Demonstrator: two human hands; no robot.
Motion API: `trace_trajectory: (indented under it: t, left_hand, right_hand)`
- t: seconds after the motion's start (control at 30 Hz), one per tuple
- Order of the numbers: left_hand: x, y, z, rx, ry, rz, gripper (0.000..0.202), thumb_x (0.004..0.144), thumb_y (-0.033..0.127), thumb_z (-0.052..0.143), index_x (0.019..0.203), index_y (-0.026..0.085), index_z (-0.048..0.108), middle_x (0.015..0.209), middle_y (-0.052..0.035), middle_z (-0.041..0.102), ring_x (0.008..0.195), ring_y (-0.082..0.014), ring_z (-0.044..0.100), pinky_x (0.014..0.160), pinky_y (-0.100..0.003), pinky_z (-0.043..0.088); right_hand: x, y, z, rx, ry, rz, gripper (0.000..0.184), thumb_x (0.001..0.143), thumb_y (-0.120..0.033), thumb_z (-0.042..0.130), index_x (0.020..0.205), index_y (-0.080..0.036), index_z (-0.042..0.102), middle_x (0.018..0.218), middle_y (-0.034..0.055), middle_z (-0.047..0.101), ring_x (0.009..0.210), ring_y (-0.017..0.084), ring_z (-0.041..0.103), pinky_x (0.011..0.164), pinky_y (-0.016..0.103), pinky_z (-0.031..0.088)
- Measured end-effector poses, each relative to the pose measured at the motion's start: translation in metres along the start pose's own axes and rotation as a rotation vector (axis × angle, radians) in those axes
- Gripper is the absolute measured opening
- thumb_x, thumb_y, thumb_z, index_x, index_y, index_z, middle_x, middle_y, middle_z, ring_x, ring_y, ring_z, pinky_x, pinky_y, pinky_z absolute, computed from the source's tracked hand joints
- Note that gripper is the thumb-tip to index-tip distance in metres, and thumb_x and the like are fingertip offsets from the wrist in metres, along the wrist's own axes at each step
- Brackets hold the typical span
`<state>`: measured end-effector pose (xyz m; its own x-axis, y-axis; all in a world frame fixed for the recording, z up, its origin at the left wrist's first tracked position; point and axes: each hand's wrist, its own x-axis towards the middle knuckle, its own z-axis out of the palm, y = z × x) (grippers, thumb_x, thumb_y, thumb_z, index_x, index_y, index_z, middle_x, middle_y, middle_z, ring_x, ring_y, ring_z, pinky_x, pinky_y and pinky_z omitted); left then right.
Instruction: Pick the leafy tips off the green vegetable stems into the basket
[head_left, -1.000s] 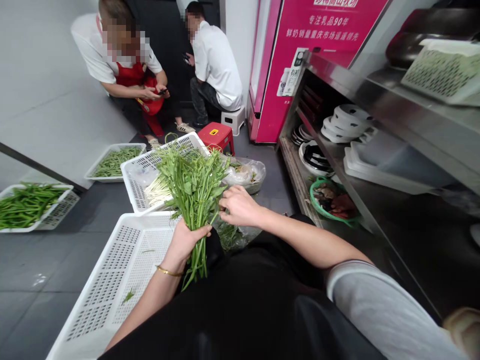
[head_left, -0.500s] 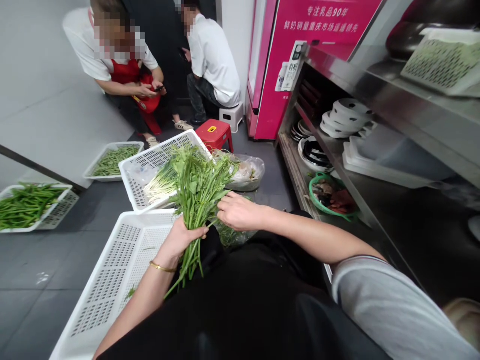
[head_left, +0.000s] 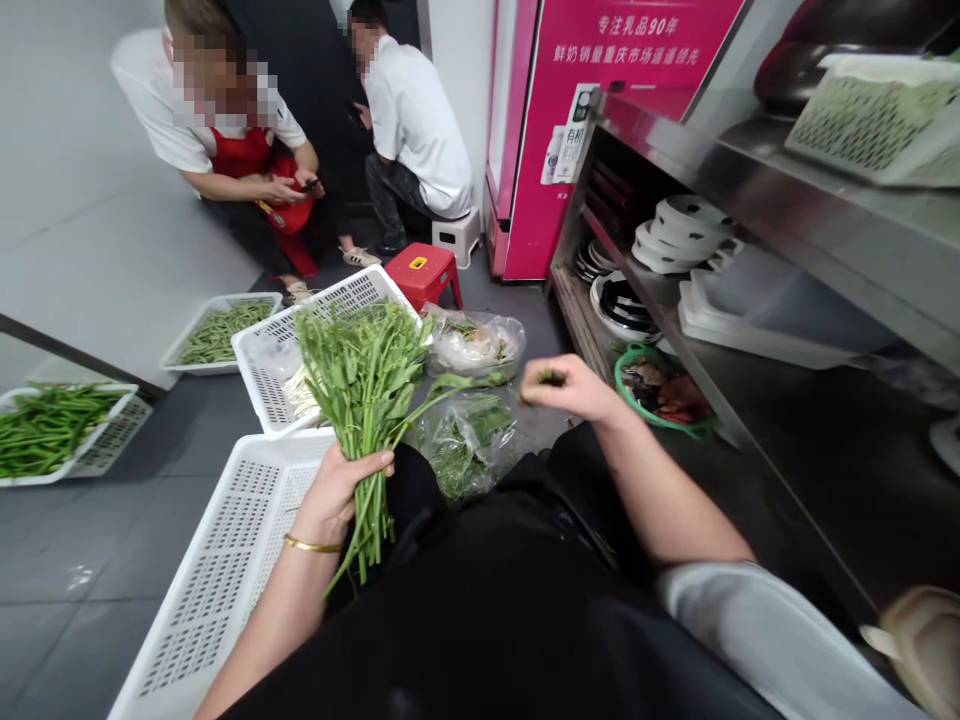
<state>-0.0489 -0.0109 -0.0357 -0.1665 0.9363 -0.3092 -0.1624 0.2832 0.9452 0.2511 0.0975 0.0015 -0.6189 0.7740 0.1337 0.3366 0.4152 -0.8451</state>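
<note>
My left hand, a gold bracelet at its wrist, is closed around a bunch of leafy green stems. The leaves fan out above the fist and the cut ends hang below it. One stem leans out of the bunch to the right. Off to the right, apart from the bunch, my right hand is curled closed with a small dark green leafy scrap showing in its fingers. Between my hands, lower down, lies a clear plastic bag with green trimmings in it.
A white perforated crate stands at my left. Beyond it a second crate holds scallions. Trays of green beans and long green vegetables are farther left. Steel shelving bounds the right. Two people sit ahead near a red stool.
My right hand has moved away from the bunch to the right, with a green scrap in its fingers. The bunch in my left hand has shifted slightly left, uncovering the plastic bag.
</note>
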Motion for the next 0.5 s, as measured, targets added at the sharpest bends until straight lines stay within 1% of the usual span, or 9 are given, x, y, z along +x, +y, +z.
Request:
trace_trajectory:
  t: [0.03, 0.07, 0.1, 0.13, 0.17, 0.23, 0.3, 0.4, 0.5]
  left_hand:
    - [-0.001, 0.003, -0.003, -0.005, 0.003, 0.001, 0.023, 0.053, 0.018, 0.078, 0.061, 0.012, 0.058, 0.051, -0.0008, 0.060, 0.045, -0.0113, 0.055, 0.043, -0.020, 0.044]
    - [-0.003, 0.007, -0.005, -0.009, 0.009, 0.003, 0.023, 0.052, 0.018, 0.079, 0.061, 0.013, 0.058, 0.051, -0.0007, 0.060, 0.045, -0.0113, 0.055, 0.043, -0.020, 0.043]
    - [-0.004, 0.010, -0.006, -0.013, 0.014, 0.005, 0.023, 0.052, 0.018, 0.079, 0.062, 0.013, 0.058, 0.051, -0.0004, 0.060, 0.045, -0.0114, 0.055, 0.042, -0.020, 0.043]
    - [-0.005, 0.013, -0.006, -0.014, 0.017, 0.008, 0.024, 0.052, 0.018, 0.079, 0.063, 0.013, 0.059, 0.051, -0.0002, 0.060, 0.045, -0.0116, 0.055, 0.042, -0.020, 0.043]
    - [-0.006, 0.016, -0.004, -0.014, 0.020, 0.012, 0.024, 0.051, 0.018, 0.079, 0.063, 0.013, 0.059, 0.051, -0.0002, 0.060, 0.045, -0.0118, 0.055, 0.042, -0.020, 0.044]
    - [-0.009, 0.020, 0.000, -0.002, 0.023, 0.020, 0.025, 0.050, 0.018, 0.080, 0.063, 0.014, 0.059, 0.051, -0.0001, 0.060, 0.046, -0.0123, 0.055, 0.043, -0.020, 0.044]
    - [-0.013, 0.025, 0.006, 0.027, 0.011, 0.019, 0.024, 0.050, 0.018, 0.080, 0.062, 0.014, 0.059, 0.051, -0.0003, 0.060, 0.046, -0.0126, 0.055, 0.043, -0.021, 0.045]
    - [-0.020, 0.031, 0.013, 0.067, -0.008, 0.023, 0.025, 0.051, 0.019, 0.080, 0.064, 0.015, 0.060, 0.052, -0.0006, 0.061, 0.047, -0.0135, 0.056, 0.044, -0.022, 0.046]
    - [-0.026, 0.034, 0.017, 0.090, -0.018, 0.029, 0.025, 0.051, 0.019, 0.080, 0.065, 0.016, 0.060, 0.053, -0.0010, 0.061, 0.047, -0.0149, 0.056, 0.044, -0.024, 0.047]
  right_hand:
    - [-0.009, 0.004, -0.011, -0.123, -0.192, 0.079, 0.025, 0.074, -0.039, 0.062, 0.070, -0.015, 0.064, 0.067, 0.0030, 0.065, 0.065, 0.014, 0.059, 0.065, 0.025, 0.045]
    - [-0.017, 0.006, -0.019, -0.292, -0.297, 0.168, 0.023, 0.070, -0.038, 0.067, 0.068, -0.014, 0.065, 0.066, 0.0042, 0.064, 0.065, 0.016, 0.060, 0.065, 0.026, 0.045]
    - [-0.022, 0.007, -0.024, -0.474, -0.301, 0.247, 0.022, 0.068, -0.035, 0.070, 0.069, -0.014, 0.066, 0.067, 0.0062, 0.064, 0.067, 0.017, 0.060, 0.066, 0.028, 0.045]
    - [-0.024, 0.006, -0.027, -0.627, -0.207, 0.286, 0.020, 0.069, -0.033, 0.069, 0.072, -0.013, 0.066, 0.070, 0.0083, 0.065, 0.070, 0.019, 0.061, 0.068, 0.029, 0.045]
    - [-0.025, 0.003, -0.027, -0.717, -0.053, 0.266, 0.019, 0.073, -0.031, 0.066, 0.077, -0.013, 0.067, 0.076, 0.0105, 0.065, 0.076, 0.020, 0.061, 0.071, 0.031, 0.045]
    - [-0.020, -0.007, -0.026, -0.684, 0.234, 0.069, 0.022, 0.084, -0.030, 0.054, 0.093, -0.014, 0.065, 0.093, 0.0123, 0.064, 0.090, 0.021, 0.059, 0.081, 0.033, 0.045]
    - [-0.010, -0.019, -0.023, -0.534, 0.335, -0.178, 0.026, 0.089, -0.031, 0.046, 0.104, -0.017, 0.062, 0.105, 0.0106, 0.061, 0.100, 0.019, 0.056, 0.088, 0.033, 0.042]
    - [0.007, -0.028, -0.021, -0.435, 0.253, -0.370, 0.027, 0.089, -0.032, 0.047, 0.107, -0.017, 0.062, 0.110, 0.0097, 0.061, 0.105, 0.018, 0.054, 0.092, 0.033, 0.040]
    - [0.017, -0.026, -0.020, -0.391, 0.035, -0.382, 0.024, 0.088, -0.028, 0.048, 0.097, -0.015, 0.066, 0.095, 0.0079, 0.066, 0.090, 0.016, 0.059, 0.084, 0.029, 0.042]
